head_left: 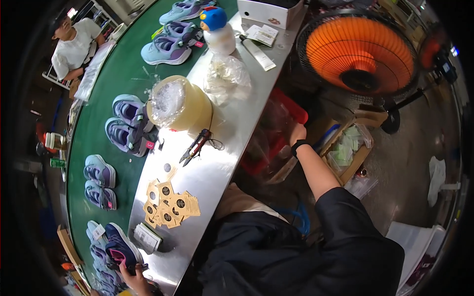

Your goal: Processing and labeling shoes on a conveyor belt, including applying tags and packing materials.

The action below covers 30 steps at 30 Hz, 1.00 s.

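At the lower left, my left hand grips a navy shoe with a pink lining by its collar, the thumb at the opening. The shoe sits at the edge of the green conveyor belt, beside several light blue and purple shoes. Off the table's right side, my right hand reaches down to a red bin with clear plastic in it. Its fingers are hidden behind the hand and plastic, so their grip does not show. A black band circles that wrist.
Tan paper tags, a stack of labels, pliers and a tape-wrapped tub lie on the metal table. An orange fan and a cardboard box stand right. A person is across the belt.
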Available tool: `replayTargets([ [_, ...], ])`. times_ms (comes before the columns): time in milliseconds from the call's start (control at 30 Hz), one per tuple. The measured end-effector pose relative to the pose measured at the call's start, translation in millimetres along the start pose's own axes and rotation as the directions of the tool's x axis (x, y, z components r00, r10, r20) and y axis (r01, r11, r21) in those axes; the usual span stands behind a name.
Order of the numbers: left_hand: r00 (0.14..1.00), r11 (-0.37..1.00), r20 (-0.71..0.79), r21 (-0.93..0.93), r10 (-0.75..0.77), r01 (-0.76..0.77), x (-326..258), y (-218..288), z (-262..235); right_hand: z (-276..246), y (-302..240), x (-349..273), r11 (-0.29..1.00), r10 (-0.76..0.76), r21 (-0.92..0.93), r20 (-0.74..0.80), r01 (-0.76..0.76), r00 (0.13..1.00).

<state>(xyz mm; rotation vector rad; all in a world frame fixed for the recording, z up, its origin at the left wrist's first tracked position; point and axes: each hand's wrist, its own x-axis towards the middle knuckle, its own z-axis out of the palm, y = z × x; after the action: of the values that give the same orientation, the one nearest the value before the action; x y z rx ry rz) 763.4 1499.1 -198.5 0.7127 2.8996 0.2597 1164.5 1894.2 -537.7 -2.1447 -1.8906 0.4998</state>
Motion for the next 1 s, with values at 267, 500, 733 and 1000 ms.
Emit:
replayTargets([
  [267,0.909,0.917,-0.162,-0.050,0.384,-0.396,1,-71,40,6,5,5,0.992,-0.029,-0.120,0.007,0.029,1.000],
  [500,0.931,0.945,-0.193,-0.038,0.311,-0.324,-16,-51,38,12,13,38,0.891,-0.131,-0.397,0.235,0.218,0.963],
  [733,0.928,0.941,-0.156,0.026,0.338,-0.338,-21,-41,47,-15,88,41,0.751,0.049,0.652,-0.215,0.106,0.975],
  [1000,0.880,0.809,-0.077,0.439,0.468,-0.391,-61,15,3,-123,4,-53,-0.114,-0.107,0.942,0.304,-0.316,0.947],
])
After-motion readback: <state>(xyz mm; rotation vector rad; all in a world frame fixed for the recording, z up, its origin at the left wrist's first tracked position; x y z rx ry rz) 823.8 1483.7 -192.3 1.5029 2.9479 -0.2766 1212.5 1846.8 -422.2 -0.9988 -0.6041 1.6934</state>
